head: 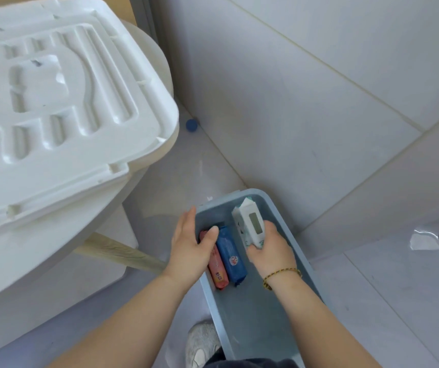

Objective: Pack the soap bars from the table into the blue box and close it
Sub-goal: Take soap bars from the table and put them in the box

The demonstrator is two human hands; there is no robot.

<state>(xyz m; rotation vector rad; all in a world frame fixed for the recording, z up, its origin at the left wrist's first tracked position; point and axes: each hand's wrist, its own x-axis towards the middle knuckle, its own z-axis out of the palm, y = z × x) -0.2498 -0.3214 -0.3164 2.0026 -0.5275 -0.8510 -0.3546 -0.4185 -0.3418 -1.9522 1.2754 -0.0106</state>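
The open blue box sits on the floor below me. Inside it, near the far end, a red-wrapped soap bar and a blue-wrapped soap bar lie side by side along the left wall. My left hand rests over the box's left rim, its fingers on the top ends of the red and blue bars. My right hand is inside the box, closed around the lower end of a white-and-green soap bar that stands tilted against the right wall.
A large white lid lies on a round white table at the left. A wooden table leg runs under it. A small blue ball lies by the tiled wall. My shoe is beside the box.
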